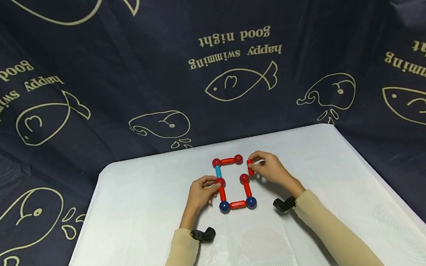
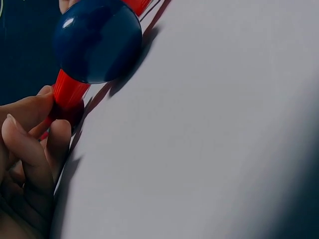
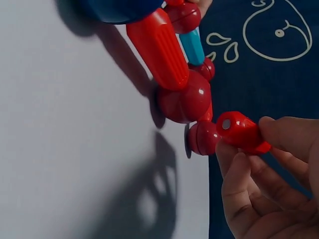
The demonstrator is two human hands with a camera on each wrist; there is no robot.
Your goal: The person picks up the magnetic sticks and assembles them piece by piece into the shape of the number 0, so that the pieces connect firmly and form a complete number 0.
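White rectangular table (image 1: 137, 226), glossy plastic-looking cover, rounded far corners. On it, near centre: flat open frame of plastic rods and balls. Bottom edge: short red rod (image 1: 237, 204) between two dark blue balls (image 1: 224, 207) (image 1: 251, 202). Left side: red rod (image 1: 222, 193), red ball (image 1: 220, 182), light blue rod (image 1: 218, 172), up to a red ball (image 1: 216, 162). Top: red rod (image 1: 227, 161) ending in a red ball (image 1: 238, 159). Right side: red rod (image 1: 247, 189) up to a red ball (image 1: 244, 178); gap above it to the top ball.
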